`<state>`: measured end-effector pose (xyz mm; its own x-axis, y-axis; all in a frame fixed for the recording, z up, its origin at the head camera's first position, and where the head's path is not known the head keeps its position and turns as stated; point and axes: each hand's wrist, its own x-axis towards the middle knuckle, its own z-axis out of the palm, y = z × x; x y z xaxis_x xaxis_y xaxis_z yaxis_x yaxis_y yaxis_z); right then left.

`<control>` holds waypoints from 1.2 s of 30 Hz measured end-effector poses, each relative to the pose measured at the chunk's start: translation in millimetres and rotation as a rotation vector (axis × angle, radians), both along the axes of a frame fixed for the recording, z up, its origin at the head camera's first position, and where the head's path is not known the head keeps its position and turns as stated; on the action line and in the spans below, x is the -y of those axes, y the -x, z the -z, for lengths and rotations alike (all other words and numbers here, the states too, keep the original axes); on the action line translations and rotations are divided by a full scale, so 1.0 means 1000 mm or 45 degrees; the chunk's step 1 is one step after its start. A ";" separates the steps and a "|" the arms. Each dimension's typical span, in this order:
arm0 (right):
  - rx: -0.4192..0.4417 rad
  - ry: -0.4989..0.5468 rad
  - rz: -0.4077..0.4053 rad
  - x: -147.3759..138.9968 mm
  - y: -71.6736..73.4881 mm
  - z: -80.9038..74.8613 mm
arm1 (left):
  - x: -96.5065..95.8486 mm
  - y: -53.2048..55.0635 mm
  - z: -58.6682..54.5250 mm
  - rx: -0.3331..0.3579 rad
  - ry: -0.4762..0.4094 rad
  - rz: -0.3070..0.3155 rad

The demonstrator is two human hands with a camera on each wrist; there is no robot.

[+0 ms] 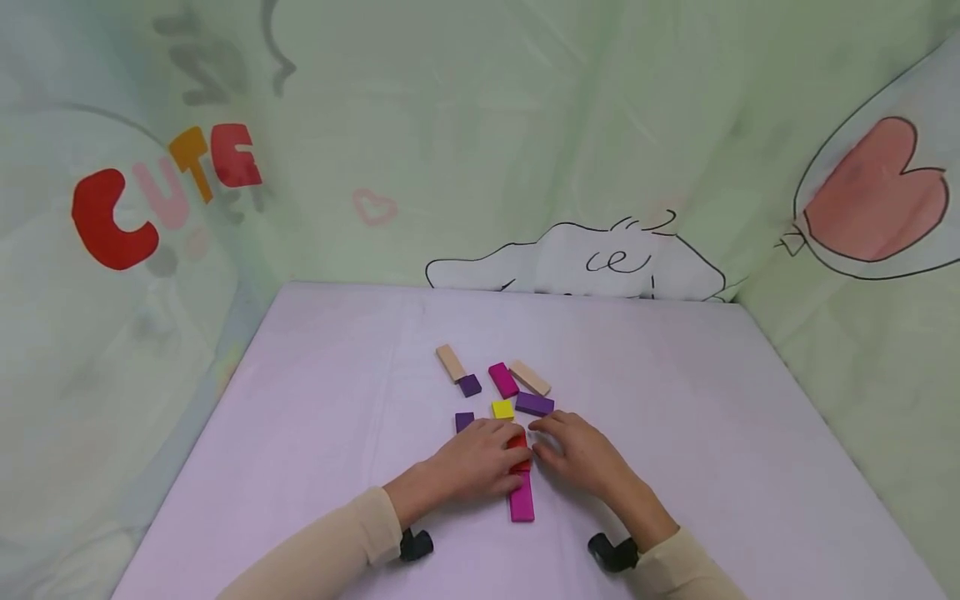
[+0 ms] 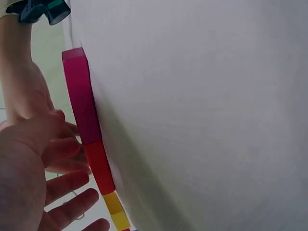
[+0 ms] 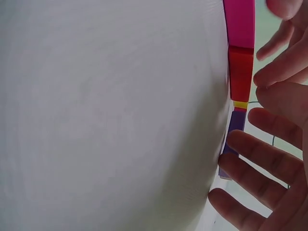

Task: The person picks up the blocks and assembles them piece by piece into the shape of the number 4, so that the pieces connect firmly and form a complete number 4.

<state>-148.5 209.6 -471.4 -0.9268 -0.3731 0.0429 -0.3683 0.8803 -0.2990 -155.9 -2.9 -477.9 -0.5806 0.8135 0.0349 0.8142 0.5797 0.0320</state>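
My left hand [image 1: 480, 457] hovers over a red block [image 1: 519, 452] in the head view, partly covering it, fingers loosely bent. The left wrist view shows those fingers spread beside the red block [image 2: 99, 166], gripping nothing. A magenta block [image 1: 521, 498] lies end to end with the red one, on the near side. To the right of this line is my right hand [image 1: 581, 457], fingers relaxed and apart with nothing held. Beyond the red block sits a yellow block [image 1: 502, 410]. A dark purple block [image 1: 464, 422] is partly hidden behind my left hand.
Farther back lie a purple block [image 1: 535, 404], another magenta block [image 1: 503, 380], a small dark purple block [image 1: 470, 385] and two natural wood blocks, one left [image 1: 451, 363] and one right [image 1: 530, 377]. A pale cloth covers the table [image 1: 712, 433]; printed fabric walls [image 1: 480, 142] enclose it.
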 end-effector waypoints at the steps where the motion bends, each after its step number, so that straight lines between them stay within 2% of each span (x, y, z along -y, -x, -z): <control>1: 0.000 0.000 -0.004 0.001 -0.001 0.000 | 0.000 -0.001 0.000 -0.001 0.009 0.011; 9: -0.058 -0.012 -0.037 0.005 -0.002 0.000 | -0.001 -0.006 0.001 -0.063 0.059 0.051; 17: -0.028 -0.026 -0.031 0.007 -0.001 0.002 | -0.002 -0.007 0.006 -0.076 0.049 0.049; 23: -0.029 -0.022 -0.047 0.009 0.000 -0.002 | -0.001 -0.008 0.004 -0.054 0.057 0.040; 27: 0.018 -0.002 -0.057 0.011 0.006 -0.006 | 0.001 -0.010 0.002 -0.030 0.041 0.032; 33: 0.169 0.097 -0.030 0.009 0.017 -0.011 | 0.002 -0.012 0.002 -0.039 0.007 0.029; 36: 0.191 0.123 -0.045 0.007 0.022 -0.010 | 0.001 -0.013 0.001 -0.033 0.024 0.016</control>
